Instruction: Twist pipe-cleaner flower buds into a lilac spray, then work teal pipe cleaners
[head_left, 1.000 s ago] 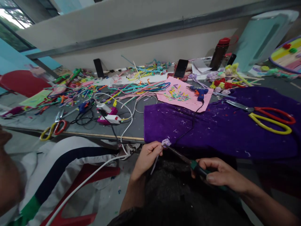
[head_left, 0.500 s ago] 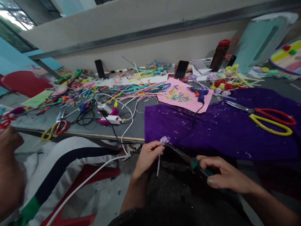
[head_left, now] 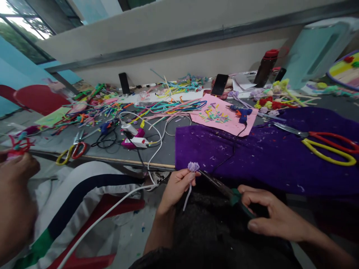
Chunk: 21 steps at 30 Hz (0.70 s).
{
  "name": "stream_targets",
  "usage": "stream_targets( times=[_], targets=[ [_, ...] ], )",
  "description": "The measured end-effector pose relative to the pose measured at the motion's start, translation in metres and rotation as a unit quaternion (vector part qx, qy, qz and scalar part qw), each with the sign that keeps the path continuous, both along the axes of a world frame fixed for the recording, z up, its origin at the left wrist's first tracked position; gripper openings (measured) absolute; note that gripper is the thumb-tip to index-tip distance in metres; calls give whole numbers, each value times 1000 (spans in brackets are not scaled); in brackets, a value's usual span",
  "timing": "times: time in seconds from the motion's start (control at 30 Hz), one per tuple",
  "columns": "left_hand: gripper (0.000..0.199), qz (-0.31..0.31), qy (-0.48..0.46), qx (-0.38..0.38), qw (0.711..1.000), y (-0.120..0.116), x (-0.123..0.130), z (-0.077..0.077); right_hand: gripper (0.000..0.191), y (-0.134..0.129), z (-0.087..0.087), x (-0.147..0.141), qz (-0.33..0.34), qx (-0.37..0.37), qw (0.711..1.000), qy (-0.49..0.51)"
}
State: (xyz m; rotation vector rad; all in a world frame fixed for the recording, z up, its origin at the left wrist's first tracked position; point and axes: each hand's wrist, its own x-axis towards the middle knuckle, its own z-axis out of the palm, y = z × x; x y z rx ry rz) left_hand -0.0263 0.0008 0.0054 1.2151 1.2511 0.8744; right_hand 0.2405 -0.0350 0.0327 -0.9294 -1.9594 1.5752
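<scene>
Between the thumb and fingers of my left hand (head_left: 178, 186) is a pale purple pipe-cleaner flower (head_left: 193, 166), its fluffy head up and a thin stem hanging below. My right hand (head_left: 269, 213) grips a pair of scissors (head_left: 220, 186) by dark green handles. Their dark blades point left, with the tips close by the flower's base; whether they touch it I cannot tell. Under both hands lies dark clothing on my lap. The purple cloth (head_left: 202, 145) covers the table edge just beyond them.
On a pink sheet (head_left: 200, 117) lie cut pipe-cleaner bits and a blue glue gun (head_left: 243, 114). Large red-and-yellow scissors (head_left: 328, 144) rest on the cloth. A power strip (head_left: 137, 142) with cables stands left. Another person's hand (head_left: 25, 168) holds red pipe cleaners at far left.
The flower has turned more upright in my left hand, and its stem has swung left. My right hand has moved slightly right with the scissors. The view has shifted slightly left.
</scene>
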Motion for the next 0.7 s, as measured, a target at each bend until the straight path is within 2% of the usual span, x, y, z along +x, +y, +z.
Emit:
stream_targets(
  times=[0.33,0.7],
  targets=[
    [34,-47,92,39,994,0,4,9,23,1,-6,1,4,13,1000,-10],
    [31,-79,164,115,977,0,5,7,23,-1,-11,-1,5,-2,1000,6]
  ],
)
